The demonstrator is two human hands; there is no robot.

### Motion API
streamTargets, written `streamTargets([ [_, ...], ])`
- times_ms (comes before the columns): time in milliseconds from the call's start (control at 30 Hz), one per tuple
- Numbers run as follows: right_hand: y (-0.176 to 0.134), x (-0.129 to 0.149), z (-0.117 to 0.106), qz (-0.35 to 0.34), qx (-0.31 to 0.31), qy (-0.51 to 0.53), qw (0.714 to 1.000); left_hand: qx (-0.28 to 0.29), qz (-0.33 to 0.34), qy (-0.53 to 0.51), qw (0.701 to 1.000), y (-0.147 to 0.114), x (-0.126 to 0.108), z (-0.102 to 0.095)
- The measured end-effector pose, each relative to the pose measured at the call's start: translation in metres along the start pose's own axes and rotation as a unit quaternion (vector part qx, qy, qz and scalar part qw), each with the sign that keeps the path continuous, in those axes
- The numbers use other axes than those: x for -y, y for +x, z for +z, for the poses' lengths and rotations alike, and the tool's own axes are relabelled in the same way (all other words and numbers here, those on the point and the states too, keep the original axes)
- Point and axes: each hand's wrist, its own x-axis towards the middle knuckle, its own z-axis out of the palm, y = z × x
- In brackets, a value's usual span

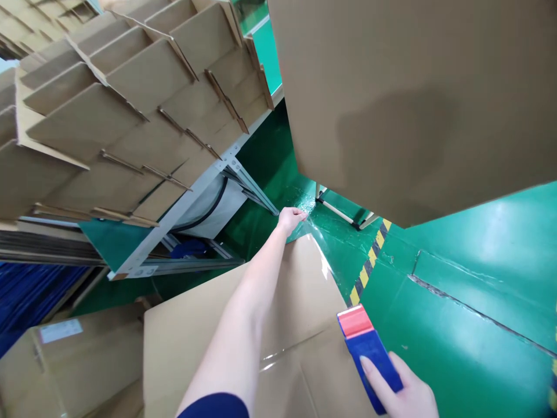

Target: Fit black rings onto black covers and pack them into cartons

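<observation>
Head view, looking forward and down, showed a bare left hand stretched out beyond the far end of a brown cardboard box, its forearm crossing above the box, probably because the far corner lay at the limit of reach. Its fingers looked narrow, but at that distance I could not tell whether they met or pinched anything thin. A bare right hand was closed around a blue, flat handheld tool with a red end, at the box's near right side; the grip sat on the blue part, seemingly to leave the red end free and pointing forward. Glossy clear tape caught the light near the box's far corner. To the left, interlocked brown cardboard dividers stood on a white-edged surface, slotted together apparently to keep them upright. A large brown cardboard panel blocked the upper right, above the glossy green floor.
</observation>
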Motion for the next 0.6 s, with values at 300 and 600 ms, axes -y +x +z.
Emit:
streamTargets([
  [300, 0.005, 0.005, -0.001, 0.022, -0.016, -0.030, 0.999, -0.002, -0.053, 0.171, 0.984, -0.008, 0.024, -0.001],
  [600, -0.004, 0.011, -0.004, 0.048, 0.022, -0.054, 0.997, -0.042, 0.078, 0.220, 0.971, -0.103, 0.016, 0.011],
])
